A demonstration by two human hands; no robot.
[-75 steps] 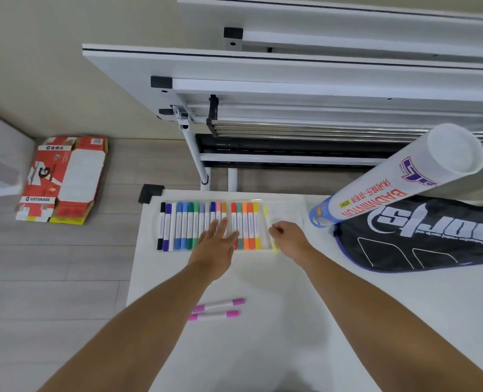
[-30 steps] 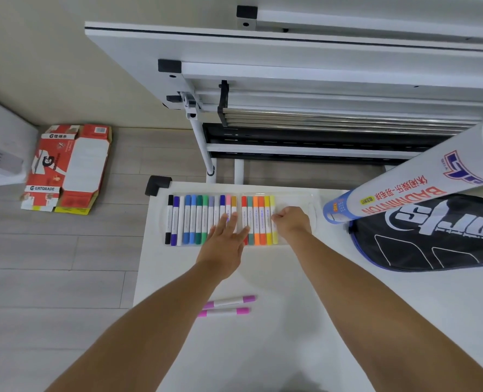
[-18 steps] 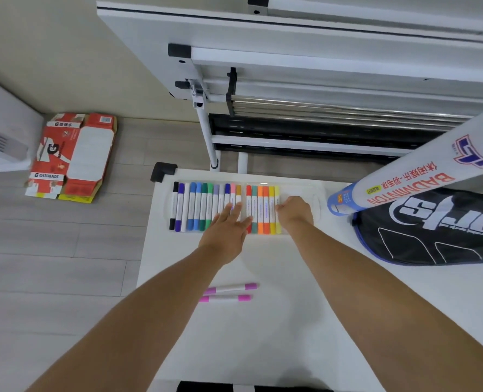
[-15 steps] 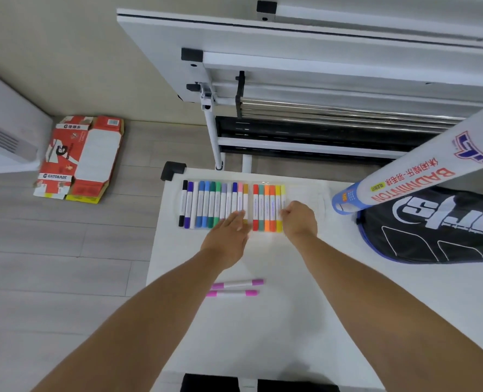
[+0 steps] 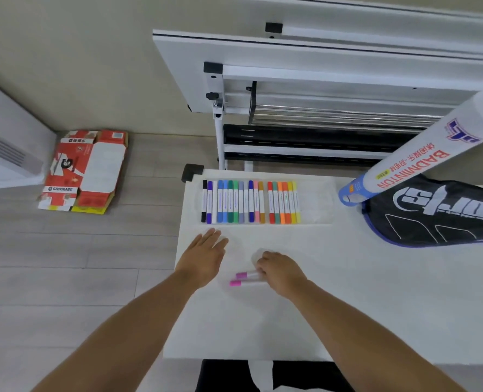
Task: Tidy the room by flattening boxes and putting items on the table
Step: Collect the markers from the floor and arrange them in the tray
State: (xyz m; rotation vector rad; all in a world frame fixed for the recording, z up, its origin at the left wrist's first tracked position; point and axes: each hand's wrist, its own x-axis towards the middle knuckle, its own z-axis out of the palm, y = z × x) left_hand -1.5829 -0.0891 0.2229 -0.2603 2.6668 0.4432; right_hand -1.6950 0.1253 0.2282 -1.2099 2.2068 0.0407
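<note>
A white table [image 5: 347,292] holds a row of coloured markers [image 5: 251,201] side by side in a clear plastic case along its far edge. Two pink markers [image 5: 246,279] lie parallel nearer the front. At the right lies a black racket bag [image 5: 438,213], with the blue-rimmed lower end of a slanting white badminton tube [image 5: 404,165] just beside it. Left of the table, a flattened red Gatorade box [image 5: 85,171] lies on the grey wood floor [image 5: 65,264].

Both hands are off the marker row [image 5: 251,202] now: right hand [image 5: 281,274] curls onto the pink markers [image 5: 244,283] (left hand [image 5: 203,258] drawn back, flat).
</note>
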